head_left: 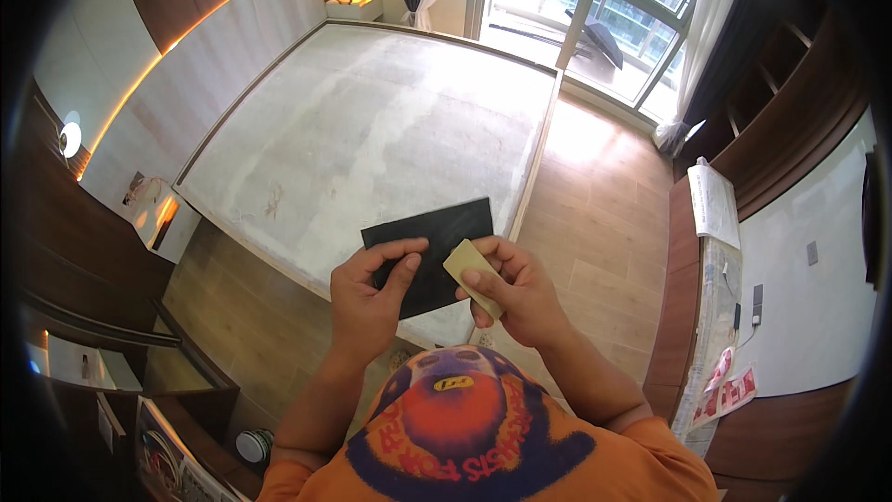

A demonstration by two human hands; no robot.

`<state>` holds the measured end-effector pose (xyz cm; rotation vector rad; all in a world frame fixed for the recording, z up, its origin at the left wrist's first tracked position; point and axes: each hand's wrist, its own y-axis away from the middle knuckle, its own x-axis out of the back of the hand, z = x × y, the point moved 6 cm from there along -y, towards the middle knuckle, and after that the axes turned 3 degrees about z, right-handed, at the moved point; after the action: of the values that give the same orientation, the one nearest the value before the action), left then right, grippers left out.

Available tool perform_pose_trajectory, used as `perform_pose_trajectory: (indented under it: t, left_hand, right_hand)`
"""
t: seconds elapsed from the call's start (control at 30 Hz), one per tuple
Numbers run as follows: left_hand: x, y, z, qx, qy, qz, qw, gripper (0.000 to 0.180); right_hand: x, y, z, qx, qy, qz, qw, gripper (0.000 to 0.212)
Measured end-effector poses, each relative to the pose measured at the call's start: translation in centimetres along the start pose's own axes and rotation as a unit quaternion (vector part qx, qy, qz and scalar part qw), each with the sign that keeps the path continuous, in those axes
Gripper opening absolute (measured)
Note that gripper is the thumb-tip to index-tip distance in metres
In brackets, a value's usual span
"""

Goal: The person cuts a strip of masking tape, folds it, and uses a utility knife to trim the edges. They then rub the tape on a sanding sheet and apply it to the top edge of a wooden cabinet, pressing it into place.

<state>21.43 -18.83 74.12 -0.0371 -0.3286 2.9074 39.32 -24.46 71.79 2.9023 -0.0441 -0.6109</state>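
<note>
In front of my chest I hold a thin, flat black sheet (435, 265) with straight edges, tilted. My left hand (364, 302) is closed on its left side, thumb and fingers pinching it. A small pale-yellow rectangular block (461, 259) is gripped in my right hand (528, 296), with the thumb across its face. The block overlaps the right part of the black sheet. Whether my right fingers also grip the sheet behind it is hidden.
A low, wide bed platform (362, 121) with a whitish top lies ahead. Wood flooring (595, 251) runs along its right. A long cabinet (678, 288) under plastic film stands at right, a lit bedside unit (167, 221) at left, a glass door (613, 28) at the back.
</note>
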Motion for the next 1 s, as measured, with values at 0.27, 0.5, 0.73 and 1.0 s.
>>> perform_pose_trajectory:
  t: [0.27,0.5,0.73,1.0]
  left_hand:
    - [-2.0,1.7,-2.5,0.035,0.131,0.094,0.986,0.043]
    - [-3.4,3.7,-6.0,0.242,0.287,0.070,0.924,0.023]
    - [-3.5,4.8,-3.7,0.168,0.222,0.022,0.960,0.028]
    - [-3.6,5.7,-3.6,0.167,0.190,0.008,0.967,0.030]
  right_hand:
    - [1.4,-0.8,-1.1,0.232,0.298,0.148,0.914,0.029]
    - [0.9,0.4,-1.0,0.363,0.373,0.199,0.830,0.033]
    - [-1.0,1.9,-1.5,0.464,0.445,0.182,0.744,0.041]
    - [-1.8,1.9,-1.6,0.460,0.453,0.175,0.743,0.040]
